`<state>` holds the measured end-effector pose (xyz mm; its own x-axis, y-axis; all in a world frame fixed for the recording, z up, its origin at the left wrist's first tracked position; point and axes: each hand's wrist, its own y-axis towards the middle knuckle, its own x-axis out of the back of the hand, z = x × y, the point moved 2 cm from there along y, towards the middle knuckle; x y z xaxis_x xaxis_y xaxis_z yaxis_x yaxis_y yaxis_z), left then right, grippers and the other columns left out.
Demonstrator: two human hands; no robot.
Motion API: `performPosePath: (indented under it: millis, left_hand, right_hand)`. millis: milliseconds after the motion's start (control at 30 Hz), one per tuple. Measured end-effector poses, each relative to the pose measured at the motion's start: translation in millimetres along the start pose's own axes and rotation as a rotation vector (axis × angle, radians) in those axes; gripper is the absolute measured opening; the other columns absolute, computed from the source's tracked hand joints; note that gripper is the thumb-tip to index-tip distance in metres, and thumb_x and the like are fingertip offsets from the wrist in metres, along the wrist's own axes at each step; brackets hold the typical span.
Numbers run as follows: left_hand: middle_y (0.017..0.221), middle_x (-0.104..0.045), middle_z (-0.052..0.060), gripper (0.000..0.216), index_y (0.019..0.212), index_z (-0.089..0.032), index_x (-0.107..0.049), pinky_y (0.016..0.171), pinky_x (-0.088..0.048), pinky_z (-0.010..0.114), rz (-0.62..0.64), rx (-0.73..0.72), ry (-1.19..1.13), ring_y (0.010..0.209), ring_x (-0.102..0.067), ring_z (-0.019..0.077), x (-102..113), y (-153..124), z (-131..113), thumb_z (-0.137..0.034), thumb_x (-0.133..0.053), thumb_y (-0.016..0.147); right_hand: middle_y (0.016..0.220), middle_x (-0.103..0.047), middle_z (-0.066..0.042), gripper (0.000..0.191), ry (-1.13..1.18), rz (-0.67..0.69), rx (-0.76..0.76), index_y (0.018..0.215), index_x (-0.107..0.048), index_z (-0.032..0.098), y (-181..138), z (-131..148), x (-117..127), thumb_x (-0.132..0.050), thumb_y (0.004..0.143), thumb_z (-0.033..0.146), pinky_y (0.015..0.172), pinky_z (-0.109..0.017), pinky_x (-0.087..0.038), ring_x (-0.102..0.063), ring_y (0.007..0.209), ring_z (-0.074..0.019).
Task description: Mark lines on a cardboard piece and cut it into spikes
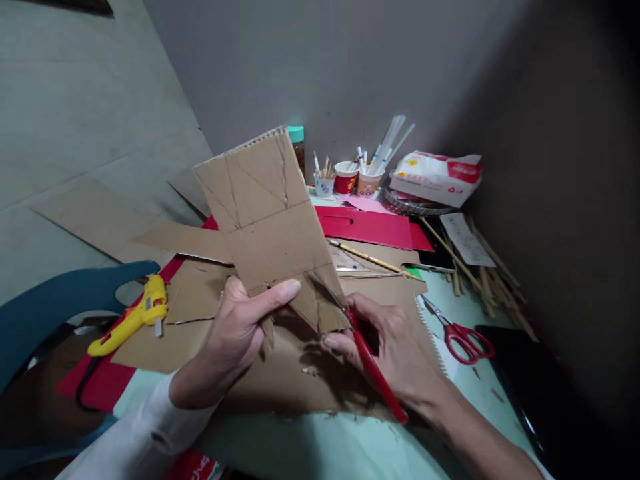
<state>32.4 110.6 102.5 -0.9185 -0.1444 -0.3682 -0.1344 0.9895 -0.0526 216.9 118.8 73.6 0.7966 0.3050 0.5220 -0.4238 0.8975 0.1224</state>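
Observation:
My left hand [240,327] grips the lower left part of a cardboard piece [275,233], its thumb flat across the front. Pencil lines cross the piece, and its lower edge is cut into a ragged, pointed outline. My right hand [385,340] is closed around red-handled scissors [373,377]. One blade lies over the front of the cardboard near its lower right edge; the other blade is hidden behind it. Under both hands lies a larger cardboard sheet [280,390] with small scraps on it.
To the left lies a yellow glue gun [145,313] near a blue chair [55,293]. A second pair of scissors [463,340] and a black tablet-like object [525,393] are at the right. Paper cups [346,179], a tissue pack [435,177] and sticks [493,273] stand or lie farther back.

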Motion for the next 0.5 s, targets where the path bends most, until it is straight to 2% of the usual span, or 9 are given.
performPosePath:
  millis: [233,367,500]
  left_hand:
    - [0.095,-0.080,0.002,0.039,0.110,-0.020,-0.075,0.084,-0.062,0.031,-0.055,0.009,0.006,0.090,-0.076,0.0224,7.0,6.0,1.3,-0.017,-0.084,0.072]
    - [0.092,-0.080,0.002,0.041,0.107,-0.019,-0.075,0.083,-0.062,0.031,-0.074,-0.015,0.007,0.088,-0.076,0.0218,12.8,11.9,3.9,-0.017,-0.086,0.068]
    - [0.088,-0.080,0.003,0.043,0.107,-0.018,-0.075,0.082,-0.063,0.033,-0.066,-0.008,-0.007,0.087,-0.076,0.0241,11.9,10.4,3.6,-0.018,-0.088,0.066]
  right_hand:
    - [0.053,-0.041,0.008,0.035,0.010,-0.107,0.153,0.066,-0.043,0.022,7.7,-11.4,-12.2,-0.065,0.086,0.039,0.049,-0.022,-0.030,-0.036,0.047,-0.0094]
    - [0.055,-0.041,0.007,0.023,-0.019,-0.117,0.151,0.068,-0.047,0.022,11.8,-15.1,-16.1,-0.060,0.084,0.031,0.050,-0.023,-0.029,-0.036,0.048,-0.0096]
    - [0.056,-0.047,0.006,0.020,-0.036,-0.077,0.108,0.067,-0.047,0.022,9.7,-11.2,-10.9,-0.059,0.082,0.028,0.052,-0.023,-0.032,-0.040,0.050,-0.0107]
